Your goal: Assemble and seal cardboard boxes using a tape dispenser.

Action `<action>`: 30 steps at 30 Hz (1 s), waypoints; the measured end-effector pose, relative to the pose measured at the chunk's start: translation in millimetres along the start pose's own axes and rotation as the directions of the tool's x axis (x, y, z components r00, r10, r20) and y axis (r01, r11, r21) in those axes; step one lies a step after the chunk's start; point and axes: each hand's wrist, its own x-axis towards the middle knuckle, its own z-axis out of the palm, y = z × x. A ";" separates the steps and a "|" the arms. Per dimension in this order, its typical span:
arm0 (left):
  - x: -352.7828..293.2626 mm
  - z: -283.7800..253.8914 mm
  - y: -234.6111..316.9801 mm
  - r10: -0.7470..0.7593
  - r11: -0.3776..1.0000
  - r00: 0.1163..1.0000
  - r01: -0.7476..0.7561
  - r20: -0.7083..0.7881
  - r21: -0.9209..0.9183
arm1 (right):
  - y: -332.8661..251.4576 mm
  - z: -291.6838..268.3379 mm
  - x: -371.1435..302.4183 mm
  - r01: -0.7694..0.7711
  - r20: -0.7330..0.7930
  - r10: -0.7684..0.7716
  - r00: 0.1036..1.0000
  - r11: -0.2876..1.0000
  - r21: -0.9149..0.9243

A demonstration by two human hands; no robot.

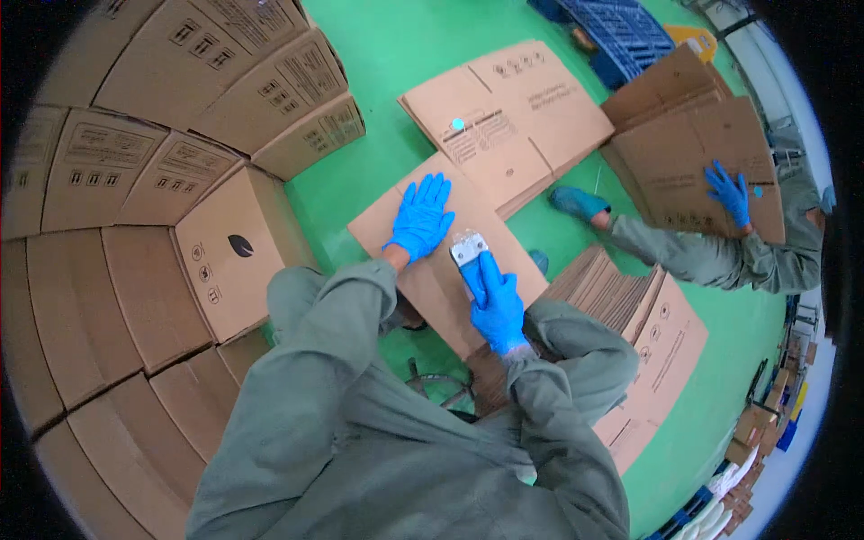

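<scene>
My left hand point(420, 220), in a blue glove, lies flat with its fingers spread on a brown cardboard sheet point(436, 292) over my lap. My gloved right hand point(499, 317) is closed round the handle of a scraper point(469, 249). The scraper's metal head, with screws in it, points away from me over the sheet, just right of my left hand. Whether its edge touches the cardboard, I cannot tell. Beyond the sheet lies a stack of flattened printed cartons point(531, 135) with a small turquoise round sticker on top.
Stacked cardboard boxes point(256, 247) wall off my left side. More flattened cartons point(661, 346) lean at my right. A co-worker's blue-gloved hand point(729, 192) rests on upright cartons point(684, 166). A blue pallet point(621, 36) stands at the back on the green floor point(373, 117).
</scene>
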 end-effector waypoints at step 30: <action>89.0 -8.7 -217.1 -0.429 0.903 0.903 0.429 0.013 0.001 | -100.8 -6.5 111.6 0.175 0.381 -0.084 0.921 0.962 -0.209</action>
